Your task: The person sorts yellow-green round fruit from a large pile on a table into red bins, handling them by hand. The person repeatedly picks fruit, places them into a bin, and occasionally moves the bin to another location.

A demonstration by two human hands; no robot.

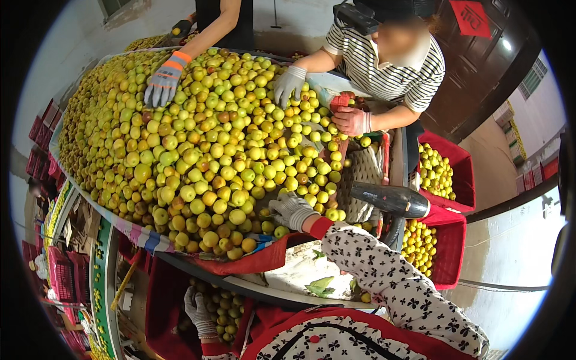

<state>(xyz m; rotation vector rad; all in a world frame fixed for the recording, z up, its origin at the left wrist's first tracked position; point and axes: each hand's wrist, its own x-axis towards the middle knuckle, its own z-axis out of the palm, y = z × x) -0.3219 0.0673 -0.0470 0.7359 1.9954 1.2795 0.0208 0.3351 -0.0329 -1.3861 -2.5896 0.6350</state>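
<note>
A large heap of small round yellow-green fruit (202, 148), some blushed brown, covers the table. My right hand (294, 211), in a grey-and-white striped knit glove, reaches over the near right edge of this heap. Its fingers touch fruit there, and their tips are partly hidden. Below the table edge, my left hand (200, 312) wears a similar glove. It rests at the fruit inside a dark red crate (164, 310); whether it grips one is unclear. A red cloth flap (243, 258) hangs along the table's near rim.
A black hair dryer (391, 199) lies at the table's right end. Red-lined crates of fruit (450, 256) stand beyond it. Across the table, a person in a striped shirt (387, 67) and another gloved hand (164, 83) work at the heap. A green conveyor (102, 270) runs at left.
</note>
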